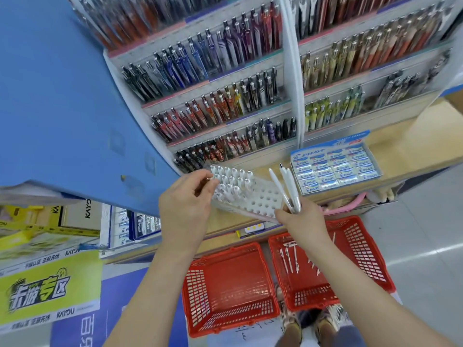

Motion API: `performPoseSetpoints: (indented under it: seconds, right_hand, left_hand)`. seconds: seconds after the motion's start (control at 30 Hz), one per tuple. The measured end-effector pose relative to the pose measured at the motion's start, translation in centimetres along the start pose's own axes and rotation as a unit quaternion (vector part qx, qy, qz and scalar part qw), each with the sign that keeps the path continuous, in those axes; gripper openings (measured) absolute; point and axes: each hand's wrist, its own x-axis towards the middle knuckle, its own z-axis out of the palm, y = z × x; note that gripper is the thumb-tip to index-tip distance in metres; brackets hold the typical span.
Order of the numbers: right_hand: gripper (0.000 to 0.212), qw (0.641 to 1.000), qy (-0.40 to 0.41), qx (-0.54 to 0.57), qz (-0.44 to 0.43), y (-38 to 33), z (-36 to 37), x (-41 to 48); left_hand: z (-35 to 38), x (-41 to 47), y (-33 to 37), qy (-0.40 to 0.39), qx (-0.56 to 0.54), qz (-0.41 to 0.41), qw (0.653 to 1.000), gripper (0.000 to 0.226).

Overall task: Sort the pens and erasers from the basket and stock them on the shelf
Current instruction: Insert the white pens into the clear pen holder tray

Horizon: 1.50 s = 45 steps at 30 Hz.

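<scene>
Gripping spare white pens (285,186) tight in the right hand (304,224) to keep them handy — pinching one pen (207,180) in the left hand (186,204), right at the holed tray (260,196) on the shelf (400,146), for poking in.

A holed pen tray (253,196) and an eraser box (335,166) are set on the wooden shelf (400,139); two red baskets (363,249) are placed on the floor (426,246).

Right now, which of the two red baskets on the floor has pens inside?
The right basket: several white pens lie on its bottom. The left basket beside it shows none.
</scene>
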Motion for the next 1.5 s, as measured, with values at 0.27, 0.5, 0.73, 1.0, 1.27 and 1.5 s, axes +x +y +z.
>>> performPoseSetpoints:
  seconds: [0.27,0.5,0.73,1.0,1.27,1.5]
  right_hand:
    - [0.02,1.0,-0.002,0.008,-0.009,0.1,0.1,-0.2]
    - [0.023,1.0,-0.013,0.029,0.001,0.3,0.1,-0.4]
    - [0.016,0.998,-0.02,0.058,0.018,0.4,0.2,-0.4]
    - [0.013,0.996,-0.026,0.083,0.03,0.5,0.2,-0.5]
    - [0.026,0.991,-0.037,0.111,0.061,-0.2,-0.5,-1.5]
    - [0.02,0.921,-0.13,0.351,0.106,-3.3,-2.7,-3.7]
  left_hand:
    - [2.3,-0.2,-1.8,-0.03,0.034,0.009,0.999,0.007]
    - [3.2,-0.6,-2.4,-0.045,0.039,-0.02,0.998,0.006]
    - [3.6,-0.6,-2.8,-0.063,0.078,-0.021,0.995,0.004]
    - [4.5,0.5,-1.3,-0.115,0.239,-0.04,0.963,0.02]
    - [4.5,0.1,-1.2,-0.116,0.236,-0.044,0.964,0.016]
    - [3.9,-3.0,2.7,-0.178,0.042,-0.075,0.98,0.013]
